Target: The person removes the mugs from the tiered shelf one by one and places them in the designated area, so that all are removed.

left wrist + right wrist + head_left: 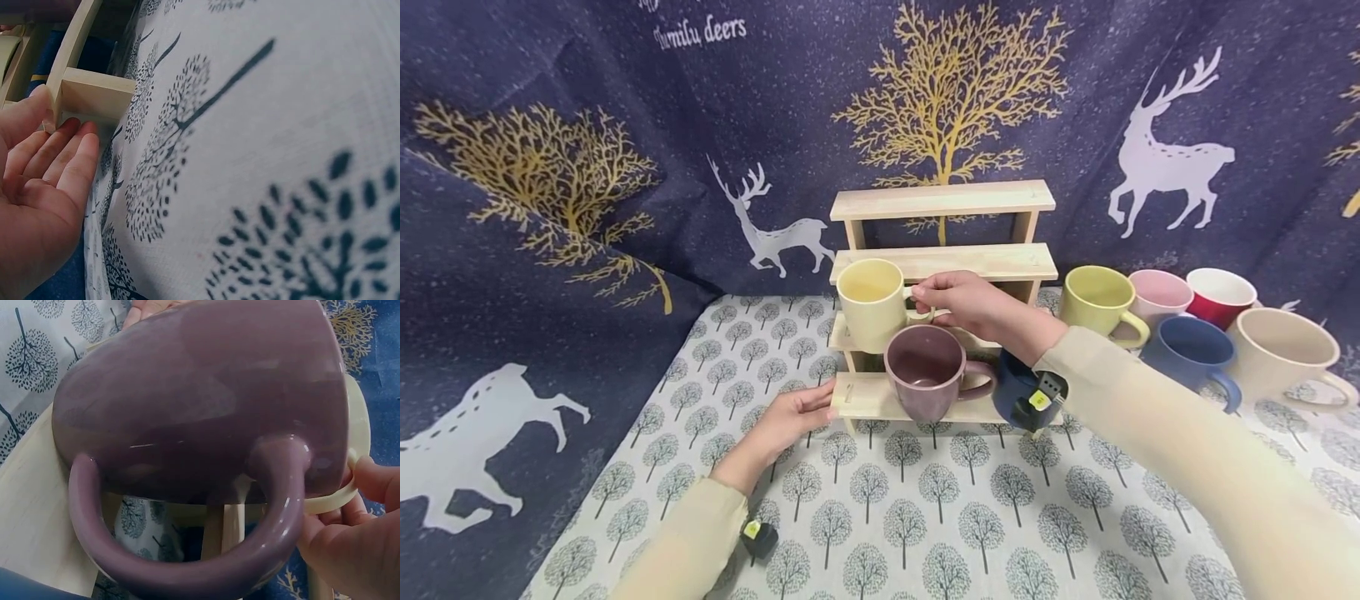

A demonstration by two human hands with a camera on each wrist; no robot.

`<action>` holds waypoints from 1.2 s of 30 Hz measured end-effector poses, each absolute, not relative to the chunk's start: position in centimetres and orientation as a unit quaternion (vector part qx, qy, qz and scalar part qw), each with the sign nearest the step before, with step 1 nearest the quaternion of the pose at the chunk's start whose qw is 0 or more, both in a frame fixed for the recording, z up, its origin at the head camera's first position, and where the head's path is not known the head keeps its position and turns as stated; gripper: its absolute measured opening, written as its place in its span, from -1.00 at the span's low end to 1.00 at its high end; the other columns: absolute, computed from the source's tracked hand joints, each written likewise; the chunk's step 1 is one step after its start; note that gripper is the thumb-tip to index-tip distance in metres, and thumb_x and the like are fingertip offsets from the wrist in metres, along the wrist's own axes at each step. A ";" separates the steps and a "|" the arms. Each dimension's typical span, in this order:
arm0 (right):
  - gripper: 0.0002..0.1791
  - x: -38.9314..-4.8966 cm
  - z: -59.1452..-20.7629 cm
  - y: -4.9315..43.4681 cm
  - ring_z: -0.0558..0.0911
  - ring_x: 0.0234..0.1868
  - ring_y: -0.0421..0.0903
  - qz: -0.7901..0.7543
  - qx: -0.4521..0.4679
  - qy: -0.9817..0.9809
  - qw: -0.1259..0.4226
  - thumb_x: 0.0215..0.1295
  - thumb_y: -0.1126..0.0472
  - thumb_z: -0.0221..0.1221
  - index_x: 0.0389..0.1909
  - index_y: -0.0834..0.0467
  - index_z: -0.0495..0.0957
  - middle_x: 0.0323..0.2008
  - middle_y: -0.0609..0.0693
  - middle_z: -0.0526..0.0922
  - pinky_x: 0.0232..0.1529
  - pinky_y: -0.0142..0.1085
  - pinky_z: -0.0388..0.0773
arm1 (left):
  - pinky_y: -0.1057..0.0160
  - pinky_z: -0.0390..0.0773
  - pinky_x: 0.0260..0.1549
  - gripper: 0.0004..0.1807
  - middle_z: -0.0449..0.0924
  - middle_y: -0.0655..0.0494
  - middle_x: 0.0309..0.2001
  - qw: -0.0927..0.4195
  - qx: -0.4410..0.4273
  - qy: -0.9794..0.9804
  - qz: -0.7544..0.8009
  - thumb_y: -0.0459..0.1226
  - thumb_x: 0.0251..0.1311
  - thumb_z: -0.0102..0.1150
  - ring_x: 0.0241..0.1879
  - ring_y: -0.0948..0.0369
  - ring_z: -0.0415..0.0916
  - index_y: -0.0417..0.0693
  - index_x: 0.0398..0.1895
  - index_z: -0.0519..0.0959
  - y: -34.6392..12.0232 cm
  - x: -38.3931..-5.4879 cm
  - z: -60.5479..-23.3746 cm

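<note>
- While the right hand (958,297) pinches its handle (334,501) between thumb and fingers, the yellow mug (871,312) sits roughly upright just left of the fingertips; whether its base touches a shelf, I cannot tell.
- It looks like glazed ceramic, so probably rigid, fairly weighty, slick and breakable. Its bulk lies off to one side of the grip, so a firm pinch on the handle should check tipping; the smooth wall would likely slip more.
- Just below that hand, the purple mug (925,396) stands on the bottom shelf (867,395); the navy mug (1017,393) is under the right wrist.
- Lower left, the left hand (790,421) grips that shelf's end.
- Right of the right hand cluster the olive mug (1093,292), pink mug (1157,292), red mug (1213,308), blue mug (1187,358) and beige mug (1270,358).
</note>
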State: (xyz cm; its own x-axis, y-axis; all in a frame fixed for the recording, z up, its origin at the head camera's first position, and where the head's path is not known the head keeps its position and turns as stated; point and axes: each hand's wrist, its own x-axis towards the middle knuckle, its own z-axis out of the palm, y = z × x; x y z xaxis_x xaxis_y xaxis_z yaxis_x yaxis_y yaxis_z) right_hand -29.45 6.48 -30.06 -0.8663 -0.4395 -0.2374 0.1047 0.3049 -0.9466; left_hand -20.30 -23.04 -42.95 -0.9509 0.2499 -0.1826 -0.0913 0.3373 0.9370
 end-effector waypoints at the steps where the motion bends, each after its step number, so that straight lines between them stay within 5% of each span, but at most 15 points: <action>1: -0.69 -29.5 -30.0 6.4 0.44 0.12 -0.01 -0.579 -0.106 0.774 0.233 0.64 0.14 -0.06 0.07 0.33 0.44 -0.21 -0.04 0.48 0.37 -0.03 0.52 | 0.17 0.59 0.32 -0.34 0.36 -0.28 0.42 0.148 0.050 0.804 0.573 -0.39 0.34 0.19 0.40 -0.20 0.43 -0.26 0.48 0.27 -23.0 -20.3 -43.0; 20: -0.73 -29.6 -30.1 5.7 0.44 0.04 -0.06 -0.580 -0.107 0.776 0.223 0.64 0.19 -0.09 0.03 0.32 0.43 -0.18 0.01 0.45 0.40 0.00 0.53 | 0.25 0.61 0.28 -0.34 0.36 -0.31 0.41 0.148 0.044 0.802 0.578 -0.41 0.33 0.20 0.40 -0.21 0.43 -0.29 0.47 0.26 -23.0 -20.3 -43.0; 31: -0.73 -29.8 -29.8 5.7 0.41 -0.23 -0.16 -0.568 -0.128 0.785 0.213 0.64 0.20 -0.09 -0.02 0.34 0.45 -0.27 -0.04 0.46 -0.21 -0.45 0.52 | 0.22 0.60 0.29 -0.34 0.35 -0.32 0.42 0.144 0.059 0.803 0.575 -0.41 0.33 0.19 0.40 -0.22 0.42 -0.33 0.47 0.25 -23.0 -20.3 -42.8; 36: -0.72 -30.0 -29.4 5.3 0.44 -0.18 -0.18 -0.574 -0.141 0.779 0.209 0.64 0.22 -0.10 0.02 0.38 0.43 -0.22 -0.02 0.46 -0.05 -0.39 0.57 | 0.19 0.57 0.33 -0.34 0.37 -0.28 0.43 0.140 0.058 0.807 0.571 -0.39 0.32 0.21 0.42 -0.20 0.41 -0.30 0.47 0.28 -23.1 -20.1 -42.9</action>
State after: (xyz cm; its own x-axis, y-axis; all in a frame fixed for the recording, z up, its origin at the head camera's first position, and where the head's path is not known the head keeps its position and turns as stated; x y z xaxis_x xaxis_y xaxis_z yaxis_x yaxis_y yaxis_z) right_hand -29.98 5.34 -29.43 -0.8734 -0.4587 -0.1635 0.0198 0.3021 -0.9531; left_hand -20.15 -23.07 -42.87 -0.9539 0.2537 -0.1601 -0.0665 0.3416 0.9375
